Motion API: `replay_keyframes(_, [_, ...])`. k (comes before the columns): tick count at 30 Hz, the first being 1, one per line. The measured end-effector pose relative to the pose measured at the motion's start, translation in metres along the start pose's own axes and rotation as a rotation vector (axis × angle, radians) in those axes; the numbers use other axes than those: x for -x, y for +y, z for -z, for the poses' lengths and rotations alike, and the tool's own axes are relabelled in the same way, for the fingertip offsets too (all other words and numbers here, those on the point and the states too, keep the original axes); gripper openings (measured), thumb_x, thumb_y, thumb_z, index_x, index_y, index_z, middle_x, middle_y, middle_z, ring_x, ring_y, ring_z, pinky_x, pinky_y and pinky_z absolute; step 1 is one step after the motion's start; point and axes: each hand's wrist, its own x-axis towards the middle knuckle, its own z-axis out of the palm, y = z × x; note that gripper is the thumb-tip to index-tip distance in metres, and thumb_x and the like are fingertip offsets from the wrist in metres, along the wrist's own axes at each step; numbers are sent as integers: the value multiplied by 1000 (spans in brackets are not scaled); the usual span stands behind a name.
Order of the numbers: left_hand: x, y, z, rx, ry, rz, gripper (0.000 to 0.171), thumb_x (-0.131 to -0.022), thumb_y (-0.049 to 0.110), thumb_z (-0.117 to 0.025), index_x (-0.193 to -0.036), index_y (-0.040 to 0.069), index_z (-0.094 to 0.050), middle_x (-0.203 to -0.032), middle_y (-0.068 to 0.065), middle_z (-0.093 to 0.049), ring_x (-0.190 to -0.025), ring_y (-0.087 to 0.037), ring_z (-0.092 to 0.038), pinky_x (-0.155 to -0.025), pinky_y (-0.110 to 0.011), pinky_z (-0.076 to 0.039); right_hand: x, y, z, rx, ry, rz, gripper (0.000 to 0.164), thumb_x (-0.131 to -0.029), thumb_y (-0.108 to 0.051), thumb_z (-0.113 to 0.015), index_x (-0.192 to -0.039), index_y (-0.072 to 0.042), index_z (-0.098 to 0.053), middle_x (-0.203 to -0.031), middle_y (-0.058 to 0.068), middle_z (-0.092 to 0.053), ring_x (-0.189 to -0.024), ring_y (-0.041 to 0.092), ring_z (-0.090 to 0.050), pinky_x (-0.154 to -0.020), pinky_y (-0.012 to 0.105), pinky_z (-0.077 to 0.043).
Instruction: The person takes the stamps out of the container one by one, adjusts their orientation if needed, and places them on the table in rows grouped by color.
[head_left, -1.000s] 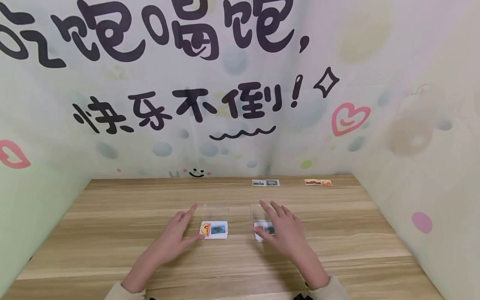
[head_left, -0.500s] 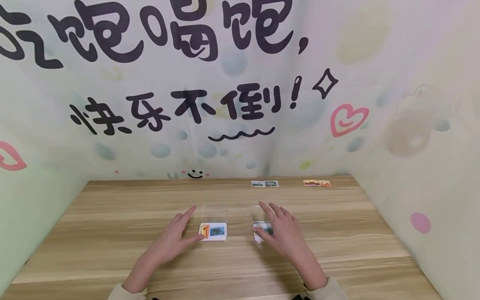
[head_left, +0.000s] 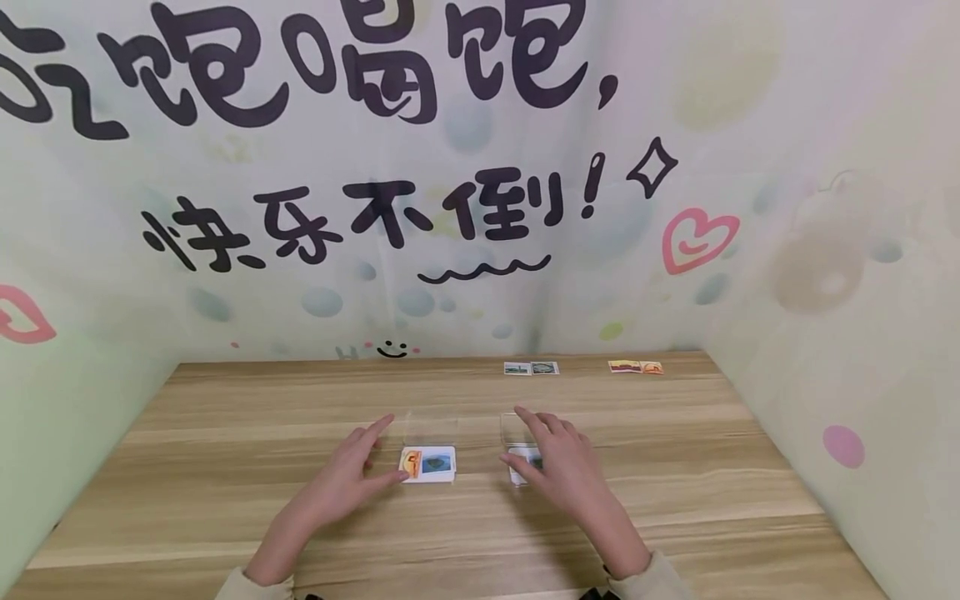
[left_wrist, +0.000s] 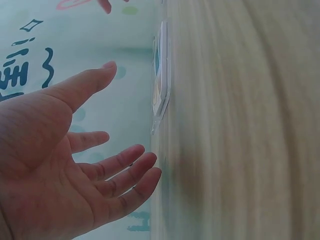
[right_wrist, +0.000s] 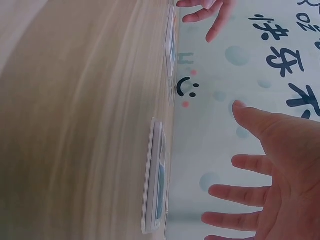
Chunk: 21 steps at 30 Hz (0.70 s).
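In the head view, my left hand [head_left: 341, 475] is held beside a small stack of white cards [head_left: 437, 466], whose top shows an orange picture and a blue one. Its thumb and fingers are spread apart with nothing between them. On the other side, my right hand [head_left: 570, 471] hovers over a second card stack [head_left: 517, 469] and partly hides it. Both wrist views show spread fingers off the tabletop. Each stack lies in a shallow clear plastic case [right_wrist: 148, 200], with a transparent flap [head_left: 431, 429] folded back behind the left one and another [head_left: 513, 428] behind the right.
At the table's back edge lie a pair of greenish picture cards [head_left: 531, 368] and a pair of yellow and orange ones [head_left: 636, 367]. A printed cloth [head_left: 450, 317] hangs right behind the wooden table [head_left: 225, 433]. Side panels flank the tabletop.
My right hand has shifted very slightly to the left over its stack. My left hand, the cases and the cards stay where they were.
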Motion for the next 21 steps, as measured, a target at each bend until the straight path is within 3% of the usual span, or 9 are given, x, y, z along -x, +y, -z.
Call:
replay_keyframes(10, [-2,2,-3,2,-11,-10,85,-90,33,-85,-157,0,-44,-117,-12,-61,-97,-21,-53,-84,-38,-50,-3,-4,-2,-8,8,12,62,-97,-41,-77,-148,-10,-59,-130,22,-68,-112,45,-67,-92,62,-55])
replay_keyframes(21, [-4,7,-4,14,-9,-4,83,-89,28,-86,-156,0,-45,-116,-11,-61,-94,-19,-54,-80,-35,-50,-6,-7,-4,-16,17,28,56,-97,-39,-77,-142,-9,-63,-124,22,-71,-107,44,-70,-89,59,-57])
